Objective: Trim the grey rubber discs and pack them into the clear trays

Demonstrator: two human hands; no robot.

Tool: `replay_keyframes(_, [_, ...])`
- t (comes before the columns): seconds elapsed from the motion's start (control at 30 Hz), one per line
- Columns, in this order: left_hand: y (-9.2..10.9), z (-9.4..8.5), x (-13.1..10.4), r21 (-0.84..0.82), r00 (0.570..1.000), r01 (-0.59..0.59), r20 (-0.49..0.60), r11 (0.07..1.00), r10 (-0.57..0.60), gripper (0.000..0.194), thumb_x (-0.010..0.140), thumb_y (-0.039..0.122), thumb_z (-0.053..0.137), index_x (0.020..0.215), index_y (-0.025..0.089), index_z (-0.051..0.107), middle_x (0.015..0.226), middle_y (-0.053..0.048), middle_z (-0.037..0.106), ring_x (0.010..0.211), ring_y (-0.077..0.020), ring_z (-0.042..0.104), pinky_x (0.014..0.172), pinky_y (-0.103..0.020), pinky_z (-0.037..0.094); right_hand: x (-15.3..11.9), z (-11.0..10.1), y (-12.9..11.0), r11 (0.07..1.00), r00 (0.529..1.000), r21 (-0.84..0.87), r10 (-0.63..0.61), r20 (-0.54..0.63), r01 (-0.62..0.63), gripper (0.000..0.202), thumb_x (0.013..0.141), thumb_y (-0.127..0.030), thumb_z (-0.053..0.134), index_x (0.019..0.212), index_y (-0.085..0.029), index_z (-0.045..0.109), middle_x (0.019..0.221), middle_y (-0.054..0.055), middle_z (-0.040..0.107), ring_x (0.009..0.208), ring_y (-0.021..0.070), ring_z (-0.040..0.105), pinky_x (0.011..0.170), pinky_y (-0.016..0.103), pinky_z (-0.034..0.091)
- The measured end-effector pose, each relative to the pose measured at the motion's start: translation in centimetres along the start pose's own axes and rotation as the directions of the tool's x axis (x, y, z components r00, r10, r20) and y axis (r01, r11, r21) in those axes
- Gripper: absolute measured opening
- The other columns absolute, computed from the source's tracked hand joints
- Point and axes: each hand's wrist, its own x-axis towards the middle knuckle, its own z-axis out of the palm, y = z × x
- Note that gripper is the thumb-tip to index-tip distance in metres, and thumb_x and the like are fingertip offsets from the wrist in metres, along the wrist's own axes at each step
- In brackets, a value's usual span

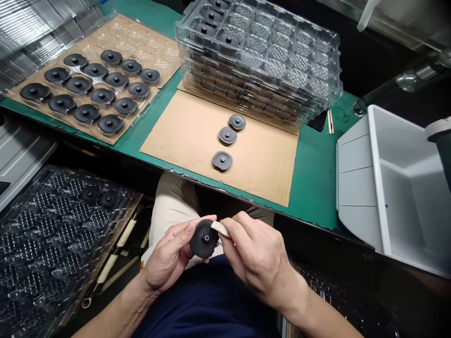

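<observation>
Over my lap, my left hand grips a round black part by its edge, with its small central stub facing up. My right hand pinches a short cream-coloured strip, its tip touching the upper right rim of that part. The strip's other end is hidden in my fingers. Ahead on a cardboard sheet lie three similar black parts, one nearest me, one in the middle and one farthest.
A stack of clear plastic trays stands on the green bench; its top tray holds several black parts. More sit in a tray at left. A grey bin stands right. Lower left is another clear tray.
</observation>
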Motion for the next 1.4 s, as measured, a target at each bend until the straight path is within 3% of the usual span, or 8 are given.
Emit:
replay_keyframes(0.17, [-0.5, 0.0, 0.4, -0.06, 0.99, 0.111, 0.099, 0.992, -0.105, 0.038, 0.098, 0.046, 0.062, 0.103, 0.013, 0.081, 0.079, -0.009, 0.068, 0.069, -0.0188, 0.061, 0.055, -0.029, 0.057, 0.7, -0.7, 0.6, 0.966, 0.96, 0.073, -0.255, 0.116, 0.248, 0.037, 0.11, -0.023, 0.032, 0.115, -0.01, 0.067, 0.097, 0.012, 0.067, 0.077, 0.0209, 0.051, 0.065, 0.037, 0.041])
replay_keyframes(0.43, [-0.7, -0.1, 0.8, -0.164, 0.986, 0.143, 0.11, 0.976, -0.125, 0.036, 0.098, 0.044, 0.063, 0.091, 0.013, 0.08, 0.078, -0.008, 0.069, 0.067, -0.0175, 0.062, 0.056, -0.028, 0.055, 1.4, -0.5, 0.9, 0.949, 0.934, 0.017, -0.314, 0.17, 0.316, 0.037, 0.109, -0.021, 0.032, 0.116, -0.013, 0.067, 0.102, 0.012, 0.068, 0.079, 0.0216, 0.052, 0.065, 0.037, 0.038])
replay_keyframes(0.6, [-0.5, -0.3, 0.7, -0.126, 1.0, 0.027, -0.008, 0.992, -0.028, 0.04, 0.097, 0.046, 0.064, 0.119, 0.015, 0.078, 0.097, -0.011, 0.073, 0.08, -0.0203, 0.063, 0.065, -0.031, 0.06, 1.4, 0.2, 1.0, 0.985, 0.98, -0.009, -0.173, 0.103, 0.175, 0.027, 0.107, -0.019, 0.04, 0.11, -0.012, 0.066, 0.096, 0.011, 0.065, 0.076, 0.0207, 0.051, 0.067, 0.036, 0.038])
replay_keyframes(0.87, [0.2, -0.5, 0.5, -0.097, 0.986, -0.134, -0.117, 0.986, 0.122, 0.043, 0.091, 0.047, 0.073, 0.121, 0.017, 0.078, 0.092, -0.007, 0.072, 0.075, -0.0161, 0.063, 0.07, -0.028, 0.059, 0.4, 1.6, 0.5, 0.999, 1.0, 0.035, 0.008, 0.008, -0.008, 0.019, 0.105, -0.019, 0.048, 0.101, -0.013, 0.065, 0.081, 0.005, 0.056, 0.066, 0.0169, 0.045, 0.061, 0.032, 0.033])
replay_keyframes(1.03, [-0.3, -1.0, 1.0, -0.067, 0.999, 0.037, -0.017, 0.997, -0.039, 0.043, 0.092, 0.049, 0.071, 0.114, 0.013, 0.079, 0.086, -0.009, 0.071, 0.073, -0.0184, 0.062, 0.059, -0.029, 0.059, 0.9, 1.2, 0.9, 0.993, 0.992, -0.032, -0.108, 0.062, 0.11, 0.025, 0.106, -0.018, 0.042, 0.107, -0.011, 0.066, 0.087, 0.008, 0.061, 0.071, 0.0192, 0.046, 0.064, 0.034, 0.033])
replay_keyframes(1.23, [-1.3, -0.9, 1.4, -0.259, 0.974, 0.215, 0.127, 0.942, -0.187, 0.034, 0.089, 0.049, 0.074, 0.09, 0.015, 0.081, 0.077, -0.007, 0.071, 0.068, -0.0187, 0.065, 0.057, -0.03, 0.059, 3.0, 0.1, 0.4, 0.928, 0.918, 0.007, -0.369, 0.143, 0.372, 0.029, 0.108, -0.018, 0.041, 0.118, -0.01, 0.067, 0.096, 0.009, 0.066, 0.079, 0.0212, 0.051, 0.068, 0.036, 0.037])
replay_keyframes(1.3, [-0.9, -0.9, 1.4, -0.306, 0.987, 0.151, 0.097, 0.94, -0.126, 0.033, 0.088, 0.048, 0.077, 0.098, 0.017, 0.082, 0.087, -0.007, 0.075, 0.076, -0.0188, 0.068, 0.067, -0.03, 0.061, 3.0, 0.6, 0.3, 0.95, 0.947, 0.011, -0.312, 0.081, 0.312, 0.027, 0.108, -0.017, 0.041, 0.116, -0.012, 0.066, 0.096, 0.008, 0.065, 0.081, 0.0206, 0.053, 0.069, 0.035, 0.038])
replay_keyframes(1.4, [0.1, -1.0, 1.3, -0.296, 0.993, -0.107, -0.083, 0.949, 0.086, 0.037, 0.086, 0.043, 0.081, 0.116, 0.022, 0.079, 0.105, -0.006, 0.078, 0.09, -0.0161, 0.07, 0.081, -0.024, 0.059, 2.2, 1.9, 0.2, 0.994, 0.998, 0.091, -0.055, -0.008, 0.056, 0.02, 0.108, -0.02, 0.045, 0.108, -0.014, 0.065, 0.089, 0.006, 0.06, 0.076, 0.0173, 0.053, 0.066, 0.032, 0.038])
